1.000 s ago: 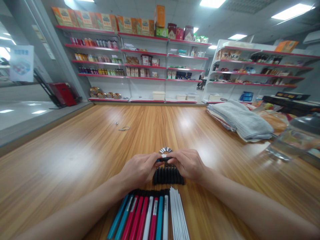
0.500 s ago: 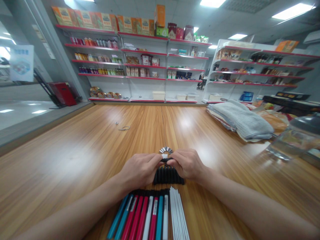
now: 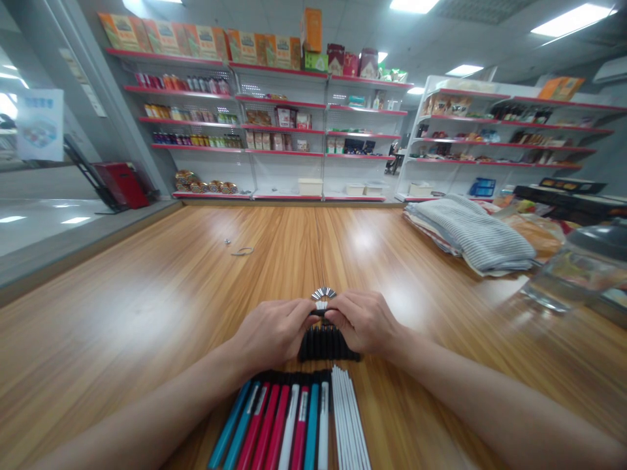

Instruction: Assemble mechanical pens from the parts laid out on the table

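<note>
My left hand (image 3: pixel 274 331) and my right hand (image 3: pixel 366 326) meet at the middle of the table, fingertips closed. Between them they pinch a short black tube-like pen part (image 3: pixel 319 313), level and mostly covered by the fingers. Just below it, a row of black pen grips (image 3: pixel 327 346) lies side by side. Beyond the fingertips, silver cone-shaped pen tips (image 3: pixel 324 292) form an arc, with small white pieces partly hidden in front. Nearest me are teal, red and white pen barrels (image 3: pixel 272 427) with black ends. Thin white sticks, like pen refills (image 3: pixel 351 421), lie to their right.
On the wooden table (image 3: pixel 147 274), a small metallic bit (image 3: pixel 227 241) and a thin loop (image 3: pixel 242 250) lie far left. At right are folded striped cloths (image 3: pixel 480 235) and a clear water jug (image 3: pixel 563 277). Stocked shelves (image 3: pixel 284 153) stand behind.
Both hands stay nearly in place, still pinching the black pen part. The whole view has shifted very slightly; the laid-out parts look the same.
</note>
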{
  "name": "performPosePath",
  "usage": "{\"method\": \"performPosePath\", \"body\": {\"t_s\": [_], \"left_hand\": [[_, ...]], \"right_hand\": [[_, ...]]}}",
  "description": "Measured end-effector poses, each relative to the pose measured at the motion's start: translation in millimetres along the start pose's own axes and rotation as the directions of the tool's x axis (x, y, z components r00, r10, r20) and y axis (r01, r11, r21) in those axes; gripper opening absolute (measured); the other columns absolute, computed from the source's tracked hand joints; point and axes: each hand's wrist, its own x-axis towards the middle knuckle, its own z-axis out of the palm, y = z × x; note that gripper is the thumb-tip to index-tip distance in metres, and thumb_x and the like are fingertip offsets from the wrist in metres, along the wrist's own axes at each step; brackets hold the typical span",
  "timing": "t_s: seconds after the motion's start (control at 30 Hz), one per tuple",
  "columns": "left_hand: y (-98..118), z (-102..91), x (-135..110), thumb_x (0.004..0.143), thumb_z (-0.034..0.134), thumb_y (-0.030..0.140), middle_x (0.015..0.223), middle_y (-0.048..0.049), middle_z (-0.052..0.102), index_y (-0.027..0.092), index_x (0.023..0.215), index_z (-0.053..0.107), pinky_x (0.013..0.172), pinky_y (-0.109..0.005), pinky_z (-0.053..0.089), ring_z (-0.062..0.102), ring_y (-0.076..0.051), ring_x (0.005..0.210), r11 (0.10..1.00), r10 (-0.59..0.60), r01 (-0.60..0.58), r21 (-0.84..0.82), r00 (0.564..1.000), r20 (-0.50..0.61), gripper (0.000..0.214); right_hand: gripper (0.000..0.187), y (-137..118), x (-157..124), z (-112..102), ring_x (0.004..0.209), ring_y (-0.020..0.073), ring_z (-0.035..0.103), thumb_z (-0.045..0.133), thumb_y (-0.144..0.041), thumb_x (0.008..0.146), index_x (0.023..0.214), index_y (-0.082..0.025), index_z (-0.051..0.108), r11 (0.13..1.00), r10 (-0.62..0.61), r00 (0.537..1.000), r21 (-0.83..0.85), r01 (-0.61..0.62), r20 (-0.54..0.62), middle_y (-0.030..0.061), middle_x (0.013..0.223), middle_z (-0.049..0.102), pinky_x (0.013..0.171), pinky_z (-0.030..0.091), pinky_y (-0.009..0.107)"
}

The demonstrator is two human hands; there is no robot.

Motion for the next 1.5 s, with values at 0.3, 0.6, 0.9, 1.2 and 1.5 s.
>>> {"method": "performPosePath", "body": {"t_s": [0.3,0.6,0.9,1.2,1.5], "left_hand": [[0.5,-0.2,0.5,0.093,0.042,0.024,0.075,-0.0022,0.062,0.017,0.089,0.053,0.056,-0.026,0.045,0.060,-0.016,0.066,1.000,0.021,-0.021,-0.019,0.999,0.027,0.013],[1.4,0.8,-1.4,0.093,0.042,0.023,0.072,-0.0014,0.059,0.017,0.088,0.054,0.053,-0.026,0.041,0.057,-0.015,0.062,0.994,0.083,-0.085,0.063,0.996,0.026,0.014],[-1.9,-0.5,-0.9,0.093,0.043,0.024,0.069,0.0002,0.058,0.019,0.085,0.053,0.051,-0.027,0.038,0.057,-0.016,0.060,0.985,0.126,-0.128,0.113,0.992,0.023,0.014],[2.4,-4.7,2.1,0.095,0.042,0.027,0.070,0.0004,0.058,0.019,0.088,0.053,0.048,-0.026,0.036,0.058,-0.016,0.061,0.974,0.123,-0.134,0.181,0.990,0.066,0.015],[-0.5,-1.4,7.4,0.095,0.042,0.028,0.073,0.0004,0.058,0.019,0.091,0.054,0.050,-0.026,0.037,0.057,-0.016,0.062,0.967,0.132,-0.145,0.208,0.988,0.076,0.016]], "right_hand": [[0.024,-0.1,-0.2,-0.8,0.060,0.0130,0.049,0.048,-0.027,0.093,0.072,-0.017,0.053,0.995,-0.043,0.999,-0.090,0.043,0.008,0.0018,0.066,0.058,0.054,0.032,0.028],[0.015,-2.0,0.5,-7.4,0.077,0.0169,0.056,0.050,-0.026,0.092,0.101,-0.017,0.058,0.993,-0.119,0.992,-0.009,0.120,0.038,0.0055,0.083,0.064,0.064,0.040,0.028],[0.026,-0.1,0.1,-2.0,0.057,0.0119,0.046,0.046,-0.025,0.092,0.068,-0.018,0.049,0.989,-0.098,0.995,-0.104,0.101,0.034,-0.0002,0.062,0.055,0.054,0.025,0.029],[0.028,5.1,-0.2,-2.3,0.055,0.0109,0.044,0.041,-0.026,0.093,0.068,-0.017,0.050,1.000,-0.005,0.995,-0.017,0.006,0.097,0.0003,0.061,0.054,0.055,0.025,0.027],[0.035,6.6,1.0,2.4,0.052,0.0082,0.043,0.036,-0.027,0.096,0.064,-0.017,0.045,0.981,0.127,0.980,0.123,-0.147,0.157,-0.0019,0.057,0.048,0.054,0.025,0.024]]}}
